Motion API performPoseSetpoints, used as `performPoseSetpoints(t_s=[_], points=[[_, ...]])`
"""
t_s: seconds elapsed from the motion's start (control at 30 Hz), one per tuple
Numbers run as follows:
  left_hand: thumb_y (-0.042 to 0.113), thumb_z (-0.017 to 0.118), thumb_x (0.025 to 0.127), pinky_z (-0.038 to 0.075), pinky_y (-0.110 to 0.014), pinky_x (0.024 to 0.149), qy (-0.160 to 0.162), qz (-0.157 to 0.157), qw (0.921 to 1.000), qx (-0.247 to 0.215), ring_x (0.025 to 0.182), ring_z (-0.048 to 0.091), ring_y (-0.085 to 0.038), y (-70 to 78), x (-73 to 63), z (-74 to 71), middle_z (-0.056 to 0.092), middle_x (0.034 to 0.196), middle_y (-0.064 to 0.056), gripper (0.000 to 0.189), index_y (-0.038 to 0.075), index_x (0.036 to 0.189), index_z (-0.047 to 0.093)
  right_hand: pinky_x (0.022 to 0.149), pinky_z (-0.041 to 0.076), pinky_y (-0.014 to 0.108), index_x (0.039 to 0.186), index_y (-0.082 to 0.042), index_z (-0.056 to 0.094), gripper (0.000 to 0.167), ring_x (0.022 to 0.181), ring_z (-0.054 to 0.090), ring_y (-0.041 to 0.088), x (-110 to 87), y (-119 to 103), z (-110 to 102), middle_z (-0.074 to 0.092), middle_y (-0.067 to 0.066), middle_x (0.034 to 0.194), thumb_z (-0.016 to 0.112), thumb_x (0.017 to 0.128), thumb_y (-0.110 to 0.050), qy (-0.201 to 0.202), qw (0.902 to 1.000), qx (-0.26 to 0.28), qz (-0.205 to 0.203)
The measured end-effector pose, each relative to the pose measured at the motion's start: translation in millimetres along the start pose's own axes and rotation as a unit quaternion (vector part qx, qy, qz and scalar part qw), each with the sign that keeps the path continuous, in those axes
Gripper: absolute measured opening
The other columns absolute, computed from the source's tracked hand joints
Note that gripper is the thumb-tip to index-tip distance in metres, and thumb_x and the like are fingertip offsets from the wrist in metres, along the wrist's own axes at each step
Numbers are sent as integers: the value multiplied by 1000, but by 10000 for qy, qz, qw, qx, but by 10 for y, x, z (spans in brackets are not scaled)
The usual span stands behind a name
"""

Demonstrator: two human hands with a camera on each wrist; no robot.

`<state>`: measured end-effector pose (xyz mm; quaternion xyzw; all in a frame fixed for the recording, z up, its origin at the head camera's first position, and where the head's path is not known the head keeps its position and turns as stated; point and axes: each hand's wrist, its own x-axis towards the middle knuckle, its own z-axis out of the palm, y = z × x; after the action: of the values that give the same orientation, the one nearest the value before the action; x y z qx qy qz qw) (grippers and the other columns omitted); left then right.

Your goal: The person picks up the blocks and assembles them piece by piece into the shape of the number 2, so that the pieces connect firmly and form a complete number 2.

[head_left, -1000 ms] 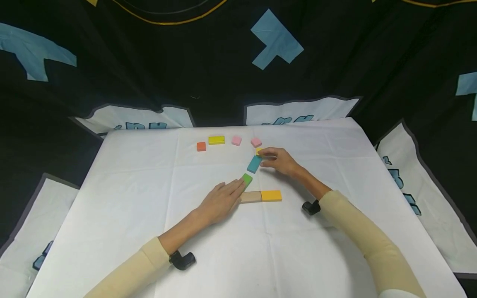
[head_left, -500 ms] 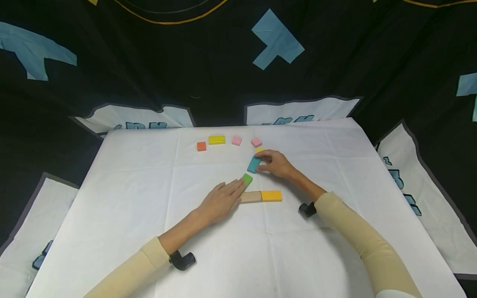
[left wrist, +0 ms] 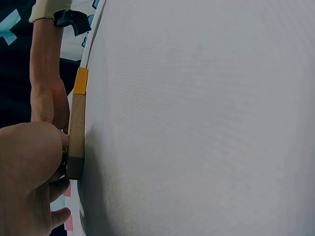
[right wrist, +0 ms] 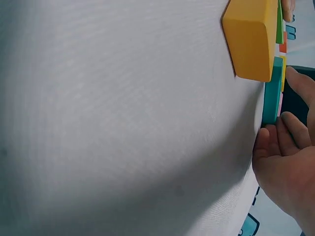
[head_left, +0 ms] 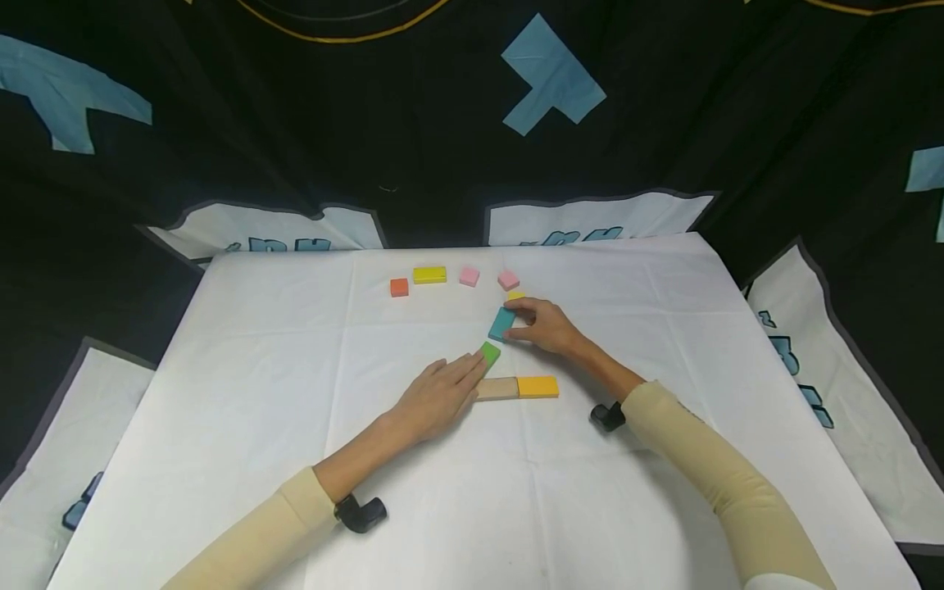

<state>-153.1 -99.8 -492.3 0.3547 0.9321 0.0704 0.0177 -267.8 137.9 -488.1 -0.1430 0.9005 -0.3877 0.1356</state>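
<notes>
My left hand lies with straight fingers over a green block, covering its near part. Beside those fingers, a plain wooden block sits end to end with an orange-yellow block; in the left wrist view the wooden block runs right alongside the hand. With thumb and fingertips, my right hand pinches a teal block lying slanted beyond the green one. The right wrist view shows the fingertips at one end of the teal block. A small yellow block is partly hidden behind the right hand.
Farther back on the white-covered table lie a pink block, a second pink block, a long yellow block and an orange-red block, forming a curve. A dark curtain hangs behind.
My right hand has come from the small yellow block slightly left and nearer, onto the teal block, and now pinches it. The left hand stays on the green block.
</notes>
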Motion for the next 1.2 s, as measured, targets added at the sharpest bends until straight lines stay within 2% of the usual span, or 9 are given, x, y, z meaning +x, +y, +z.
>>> performPoseSetpoints(t_s=[0.37, 0.47, 0.6, 0.8, 1.07, 1.2], points=[[29, 43, 108, 31, -49, 114, 12, -1, 9999, -110, 145, 33, -25, 15, -2, -36, 30, 161, -9, 53, 5, 155, 34, 105, 43, 39, 142, -9, 56, 55, 122, 52, 28, 17, -44, 21, 56, 13, 139, 74, 92, -23, 126, 9996, -61, 261], [28, 44, 108, 31, -50, 113, 53, 25, 9999, -119, 144, 34, -25, 18, -2, -44, 31, 161, -9, 53, 5, 155, 35, 106, 43, 38, 145, -8, 53, 59, 124, 52, 28, 39, -48, -13, 54, 12, 142, 75, 92, -23, -56, 9996, 3, 271], [28, 44, 108, 31, -50, 114, 38, 19, 9999, -152, 144, 34, -25, 17, -1, -45, 30, 161, -9, 53, 5, 155, 34, 109, 40, 36, 148, -6, 48, 65, 129, 49, 28, 74, -28, -93, 49, 12, 147, 76, 90, -19, -549, 9983, 145, 129], [30, 41, 108, 29, -49, 115, -28, -20, 9998, -182, 145, 32, -24, 3, 3, -14, 27, 162, -7, 54, 6, 156, 32, 110, 38, 38, 147, -9, 50, 63, 131, 48, 28, 140, -4, -195, 46, 11, 150, 76, 90, -11, -1142, 9933, 154, -60], [29, 42, 108, 30, -50, 114, 7, 2, 9998, -187, 145, 32, -24, -2, -6, -10, 28, 162, -8, 54, 5, 155, 33, 109, 40, 33, 146, -13, 54, 62, 129, 50, 26, 214, -19, -198, 49, 9, 148, 77, 89, -10, -1307, 9914, -56, -51], [29, 43, 108, 30, -50, 114, 4, -26, 9998, -217, 145, 32, -24, 3, -7, -23, 28, 162, -8, 54, 5, 155, 34, 109, 39, 36, 145, -12, 54, 58, 130, 49, 28, 209, -19, -193, 49, 10, 148, 74, 91, -15, -1265, 9920, -54, -12]])
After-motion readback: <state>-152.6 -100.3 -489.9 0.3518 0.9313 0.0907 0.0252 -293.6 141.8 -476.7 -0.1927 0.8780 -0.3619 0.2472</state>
